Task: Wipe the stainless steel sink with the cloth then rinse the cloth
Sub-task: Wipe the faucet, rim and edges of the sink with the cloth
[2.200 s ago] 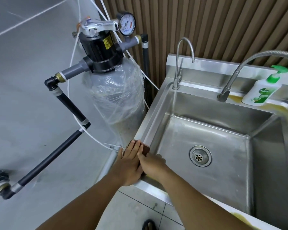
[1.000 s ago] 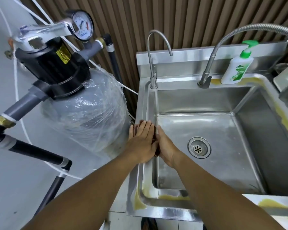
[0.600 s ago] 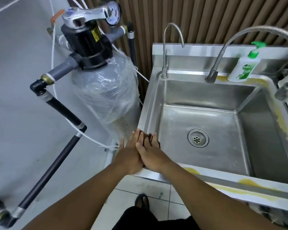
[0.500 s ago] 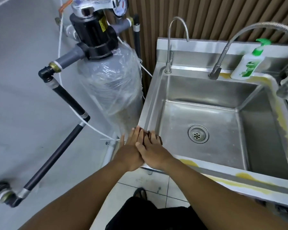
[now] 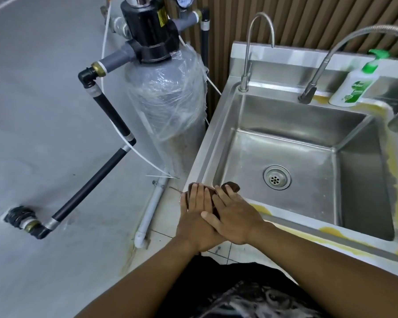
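Here, the left hand (image 5: 194,216) and right hand (image 5: 233,218), fingers straight and overlapping, press the cloth (image 5: 232,186) onto the near-left corner of the sink (image 5: 206,145).

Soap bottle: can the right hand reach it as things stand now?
Probably yes. The right hand lies flat on the cloth at the near left corner; the soap bottle stands on the far right ledge. Only the open sink lies between, though the hose tap hangs close beside the bottle.

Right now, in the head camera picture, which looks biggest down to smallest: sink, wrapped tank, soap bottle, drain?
1. sink
2. wrapped tank
3. soap bottle
4. drain
Bottle stands farther back than drain; true sizes unsure.
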